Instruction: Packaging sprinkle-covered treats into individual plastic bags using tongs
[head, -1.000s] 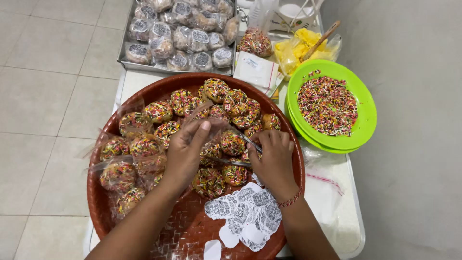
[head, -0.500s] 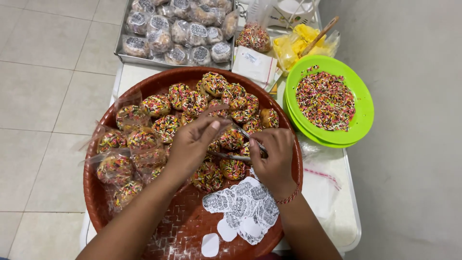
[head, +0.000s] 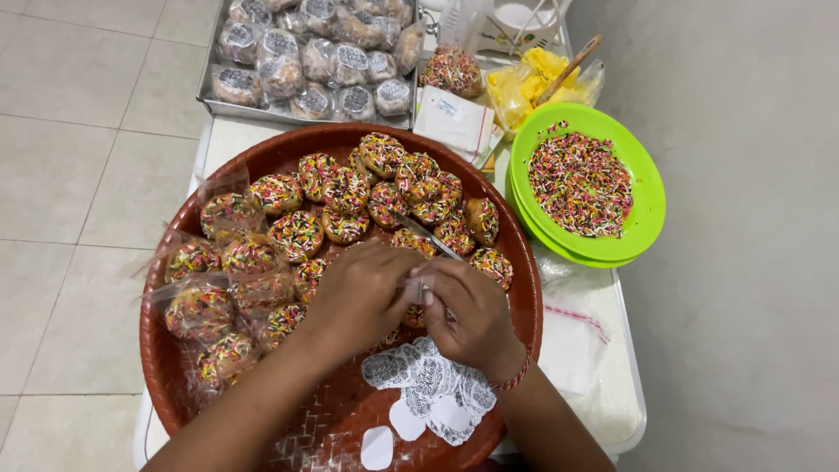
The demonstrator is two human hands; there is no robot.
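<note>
Your left hand (head: 363, 293) and right hand (head: 468, 315) now meet at the centre of the round woven tray (head: 175, 376), fingertips pinched together on a small clear wrapper (head: 419, 287). What's inside it is hidden, probably one of the sprinkle-coated doughnuts (head: 345, 197). Both hands are clenched on it. A thin metal tool (head: 428, 236) pokes out just beyond your right fingers; can't tell if you're gripping it.

Versus half a second ago: left hand has dropped lower and closed in on the right, where before it was raised over the doughnuts with fingers spread looser. Right hand has barely moved.

Bare doughnuts lie just beyond your hands, bagged doughnuts (head: 201, 310) to the left of your left hand. White sticker labels (head: 428, 380) lie under your right wrist. Green plate of sprinkles (head: 581, 183) is off to the right on the worktop (head: 612, 393), and a metal tray of wrapped doughnuts (head: 306, 61) is far ahead.
</note>
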